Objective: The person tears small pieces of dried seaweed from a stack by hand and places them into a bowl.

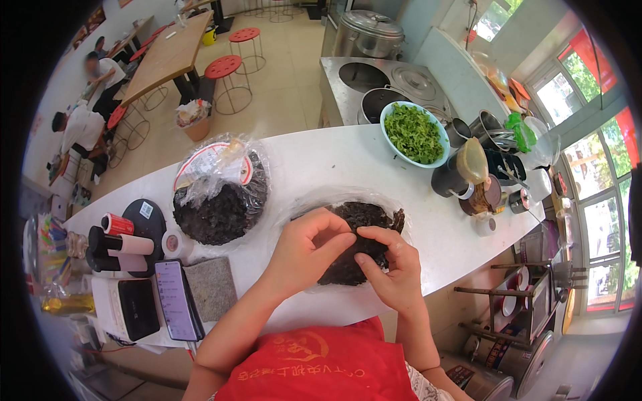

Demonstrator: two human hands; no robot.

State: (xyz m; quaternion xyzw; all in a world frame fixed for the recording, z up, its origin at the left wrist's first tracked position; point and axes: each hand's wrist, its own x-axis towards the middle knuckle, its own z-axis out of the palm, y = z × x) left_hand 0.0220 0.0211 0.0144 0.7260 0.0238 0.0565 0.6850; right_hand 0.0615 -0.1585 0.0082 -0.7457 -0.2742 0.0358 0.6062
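A round cake of dark dried seaweed [368, 213], probably laver, lies in an opened clear plastic bag [404, 200] before me on the white counter [321, 155]. My left hand [308, 250] is over the left part of the cake, thumb and forefinger pinched together. My right hand [393, 258] faces it, with its thumb and forefinger around a dark piece of the seaweed. The fingertips of both hands nearly meet at this piece, and they partly hide it. Left of them sits a second seaweed cake [215, 215] in clear plastic wrap with a printed label.
A bowl of chopped greens [414, 133] stands at the back right, near a dark jug [449, 175] and several jars. On the left are a phone [173, 301], a grey cloth [210, 288], a tape roll [176, 244] and a small printer [125, 308]. Several people sit beyond the counter.
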